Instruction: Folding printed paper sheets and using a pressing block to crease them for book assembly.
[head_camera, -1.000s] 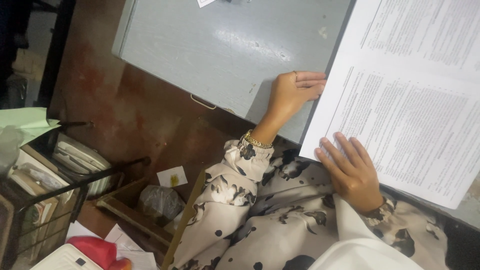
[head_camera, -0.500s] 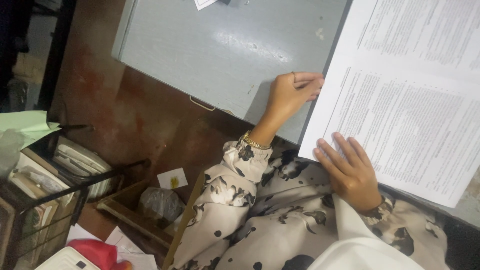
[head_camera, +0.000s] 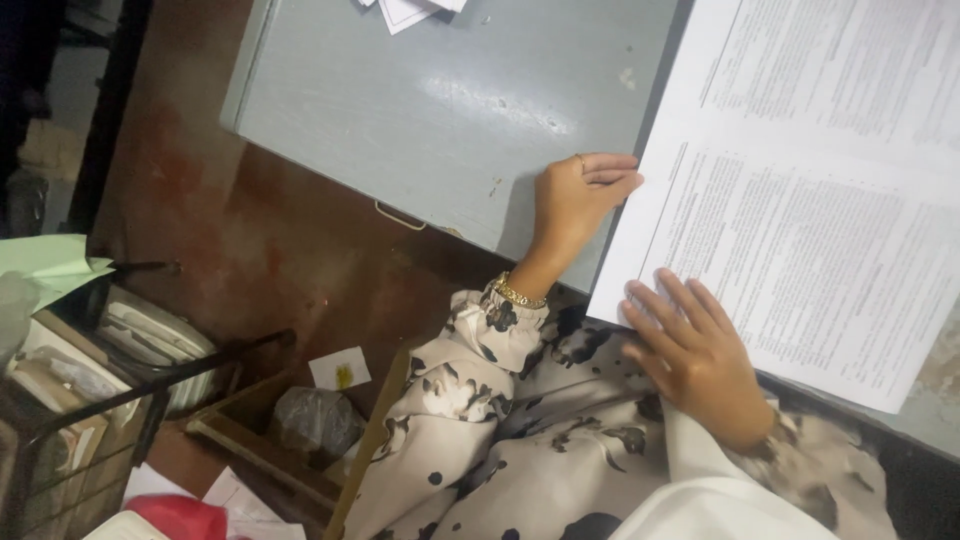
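I see my left hand (head_camera: 575, 200) loosely curled on the grey metal desk top (head_camera: 440, 100), its fingertips touching the left edge of the large printed sheet (head_camera: 800, 190); it grips nothing. My right hand (head_camera: 695, 350) lies flat with fingers spread apart on the sheet's lower left corner, pressing it down. The sheet lies across the right side of the desk, tilted. A gold bracelet (head_camera: 520, 294) circles my left wrist. Below left, a wire basket (head_camera: 90, 400) holds papers beside a wooden tray (head_camera: 250, 440).
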